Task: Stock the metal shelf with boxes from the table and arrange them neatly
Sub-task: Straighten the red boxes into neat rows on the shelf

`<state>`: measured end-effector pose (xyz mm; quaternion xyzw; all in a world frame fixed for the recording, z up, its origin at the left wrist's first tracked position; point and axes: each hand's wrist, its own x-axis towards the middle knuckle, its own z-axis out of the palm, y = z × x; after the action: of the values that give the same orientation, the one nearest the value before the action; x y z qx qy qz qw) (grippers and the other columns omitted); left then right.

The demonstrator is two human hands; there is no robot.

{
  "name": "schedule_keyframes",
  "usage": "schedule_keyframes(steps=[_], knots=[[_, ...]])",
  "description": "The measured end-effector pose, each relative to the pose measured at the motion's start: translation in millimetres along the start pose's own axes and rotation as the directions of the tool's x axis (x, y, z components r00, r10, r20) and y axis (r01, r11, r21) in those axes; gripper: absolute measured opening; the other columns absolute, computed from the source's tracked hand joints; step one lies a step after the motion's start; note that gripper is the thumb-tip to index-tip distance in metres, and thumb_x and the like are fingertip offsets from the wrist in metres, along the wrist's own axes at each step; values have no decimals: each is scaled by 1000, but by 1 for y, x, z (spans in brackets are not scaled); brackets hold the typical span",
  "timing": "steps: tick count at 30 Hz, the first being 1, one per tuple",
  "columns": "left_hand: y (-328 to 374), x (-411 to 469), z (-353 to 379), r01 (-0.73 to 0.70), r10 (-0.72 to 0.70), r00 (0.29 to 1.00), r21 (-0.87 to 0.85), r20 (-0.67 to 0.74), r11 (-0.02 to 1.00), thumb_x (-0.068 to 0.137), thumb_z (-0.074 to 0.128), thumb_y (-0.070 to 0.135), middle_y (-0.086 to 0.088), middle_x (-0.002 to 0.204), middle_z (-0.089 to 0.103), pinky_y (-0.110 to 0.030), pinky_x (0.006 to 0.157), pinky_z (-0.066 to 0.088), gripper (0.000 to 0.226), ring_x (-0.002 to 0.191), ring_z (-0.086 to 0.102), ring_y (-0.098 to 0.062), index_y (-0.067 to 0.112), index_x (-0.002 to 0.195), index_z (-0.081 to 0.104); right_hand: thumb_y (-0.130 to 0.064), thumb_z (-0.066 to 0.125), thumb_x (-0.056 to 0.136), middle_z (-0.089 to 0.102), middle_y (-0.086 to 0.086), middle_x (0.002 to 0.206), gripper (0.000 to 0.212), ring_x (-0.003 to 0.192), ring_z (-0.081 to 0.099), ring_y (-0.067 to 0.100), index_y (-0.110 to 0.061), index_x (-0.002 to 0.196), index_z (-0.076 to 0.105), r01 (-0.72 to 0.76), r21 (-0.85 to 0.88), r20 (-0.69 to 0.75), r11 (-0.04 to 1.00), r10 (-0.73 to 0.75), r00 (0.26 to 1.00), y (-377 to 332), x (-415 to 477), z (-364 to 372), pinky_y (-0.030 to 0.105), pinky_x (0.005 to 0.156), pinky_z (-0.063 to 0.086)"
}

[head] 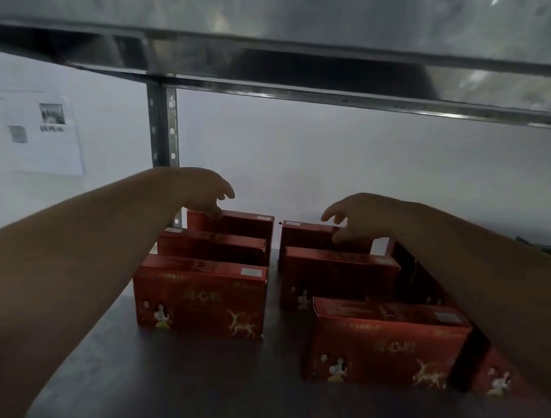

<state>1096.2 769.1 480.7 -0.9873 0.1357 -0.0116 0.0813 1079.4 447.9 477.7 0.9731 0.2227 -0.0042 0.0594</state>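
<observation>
Hands (207, 191) seemingly atop rear boxes (233, 223)

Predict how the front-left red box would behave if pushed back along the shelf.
The front-left box stands upright on a narrow base, so a high push might tip it. Its flat carton faces look stiff. The box behind sits close, so it would probably stop soon.

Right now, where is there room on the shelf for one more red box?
The bare shelf board in front of the front left box is the widest free patch. A narrow lane runs between the left row and the middle row. It is crowded on the right, where the front right box sits close beside another box.
</observation>
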Motion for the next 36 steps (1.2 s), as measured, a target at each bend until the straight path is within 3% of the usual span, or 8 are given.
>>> schedule_keyframes(steps=[4,8,14,18,24,32,36], knots=[[-6,8,4,-42,42,998,-1,56,999,87,73,24,11,129,63,-28,94,43,52,112,58,-12,30,136,55,-34,72,86,67,-13,121,43,105,58,11,-37,128,60,4,-14,-21,1000,-4,1000,6,13,7,31,87,49],[-13,13,11,-73,73,997,14,9,997,86,73,20,13,118,66,-27,84,45,41,95,58,-8,32,125,62,-34,72,84,68,-15,114,39,98,58,9,-41,122,62,-3,-15,-67,1000,2,998,9,21,12,34,86,52],[-19,11,12,-74,74,997,-1,7,997,87,72,20,14,115,65,-29,85,46,38,100,58,-11,32,121,63,-36,72,84,67,-14,112,39,102,57,12,-40,121,62,11,-42,-85,999,-15,996,5,30,14,36,86,52],[-21,9,12,-92,92,996,0,16,996,88,71,16,12,116,65,-23,75,41,38,90,56,-6,30,123,63,-33,72,85,67,-14,114,39,99,57,10,-38,123,62,16,-25,-76,1000,-18,997,6,30,13,33,83,51],[-19,8,14,-69,69,998,25,-8,997,87,71,19,11,115,66,-31,89,48,39,96,57,-10,30,123,63,-31,72,86,67,-14,116,39,102,56,11,-39,123,61,13,-15,-70,1000,-14,997,7,28,13,33,83,50],[-17,5,13,-57,56,998,23,2,998,88,71,18,10,120,66,-27,85,43,40,98,56,-10,28,126,63,-32,71,87,66,-11,119,40,99,56,11,-37,125,60,2,-28,-65,1000,-4,998,9,25,13,34,84,51],[-16,0,9,-34,34,999,20,-9,999,89,72,23,8,129,62,-27,93,43,53,98,52,-8,27,138,53,-40,71,86,60,-8,131,50,100,52,10,-35,133,54,-23,-10,-69,1000,22,997,5,19,9,35,90,50]])
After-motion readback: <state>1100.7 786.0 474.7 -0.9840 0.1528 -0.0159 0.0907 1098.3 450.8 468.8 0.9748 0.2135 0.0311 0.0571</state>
